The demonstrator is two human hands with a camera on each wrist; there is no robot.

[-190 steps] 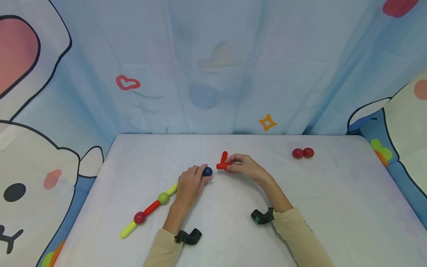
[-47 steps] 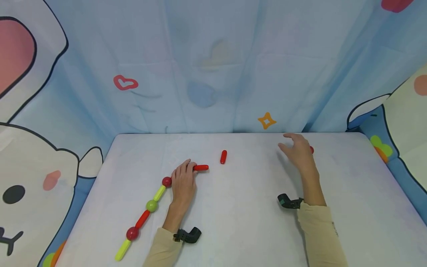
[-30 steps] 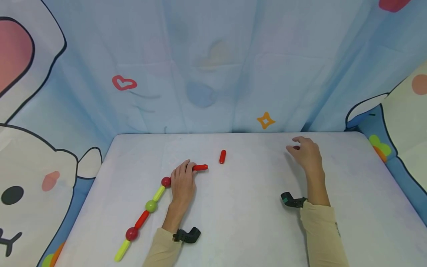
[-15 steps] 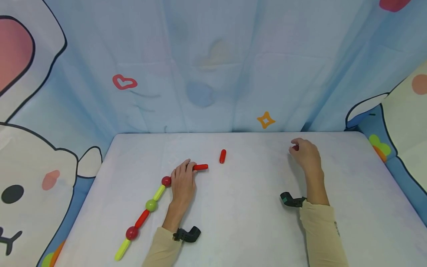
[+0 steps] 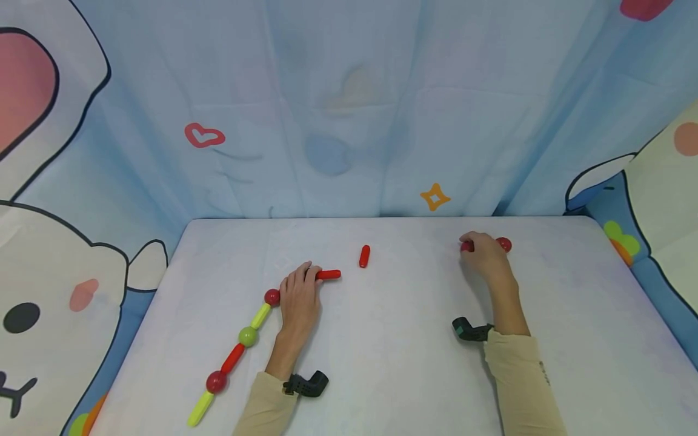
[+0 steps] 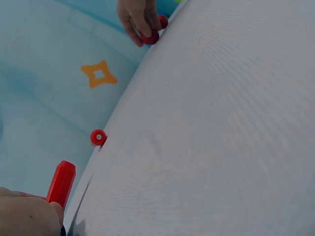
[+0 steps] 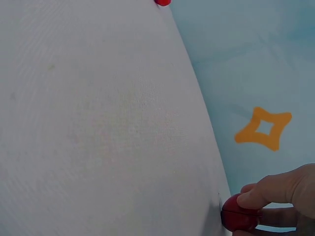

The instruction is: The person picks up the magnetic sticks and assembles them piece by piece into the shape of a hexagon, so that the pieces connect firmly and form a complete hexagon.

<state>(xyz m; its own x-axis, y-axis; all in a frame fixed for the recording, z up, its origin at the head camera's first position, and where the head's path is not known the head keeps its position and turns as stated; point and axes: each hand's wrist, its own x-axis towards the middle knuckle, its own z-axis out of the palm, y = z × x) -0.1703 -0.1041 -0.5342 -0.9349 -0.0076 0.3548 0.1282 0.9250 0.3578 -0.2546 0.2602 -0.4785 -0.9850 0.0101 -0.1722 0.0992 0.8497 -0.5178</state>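
A chain of red and green balls and red and yellow-green sticks (image 5: 232,358) slants across the left of the table. My left hand (image 5: 300,300) grips its upper end, covering part of it. A red stick (image 5: 329,274) pokes out past those fingers; in the left wrist view, a dark blue bit (image 6: 63,230) shows beneath them. At the far right, my right hand (image 5: 488,260) pinches a red ball (image 7: 238,215) between thumb and fingers, low over the table. A second red ball (image 5: 504,244) lies just behind that hand.
One loose red stick (image 5: 364,256) lies near the back middle of the white table (image 5: 382,363). A printed blue curtain (image 5: 349,109) hangs along the back edge. Each wrist wears a black camera mount (image 5: 471,330).
Earlier, the right hand left a red stick at the chain's end and went to the two red balls. Now it shifts left with one, uncovering the other. Lately the left hand stays put.
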